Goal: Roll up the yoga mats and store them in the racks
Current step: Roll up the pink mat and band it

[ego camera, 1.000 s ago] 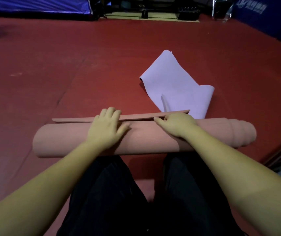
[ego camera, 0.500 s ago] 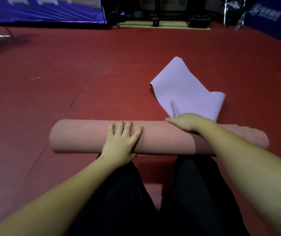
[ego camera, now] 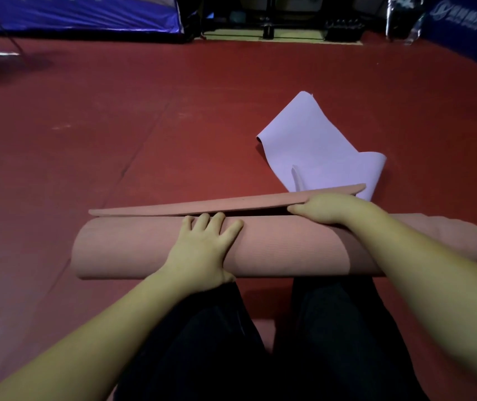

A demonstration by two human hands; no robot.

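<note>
Head view: pink yoga mat (ego camera: pixel 150 250) nearly rolled, lying across the red floor (ego camera: pixel 115 125) before my knees. Left hand (ego camera: pixel 202 250) flat, fingers spread, pressing the roll. Right hand (ego camera: pixel 327 209) pinches the loose flap. Best to tuck it squarely, ends flush. Purple mat (ego camera: pixel 318 151) waits beyond.

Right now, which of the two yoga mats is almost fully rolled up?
The pink mat under both hands, with only its end flap loose. The lilac mat behind it lies mostly flat, crumpled.

Pink mat (ego camera: pixel 144 247): matt foam look, fine ribbed texture. Lilac mat (ego camera: pixel 312 149): smooth, matt. Floor (ego camera: pixel 115 111): red, matt, faintly grainy. Trousers (ego camera: pixel 333 342): dark cloth
</note>
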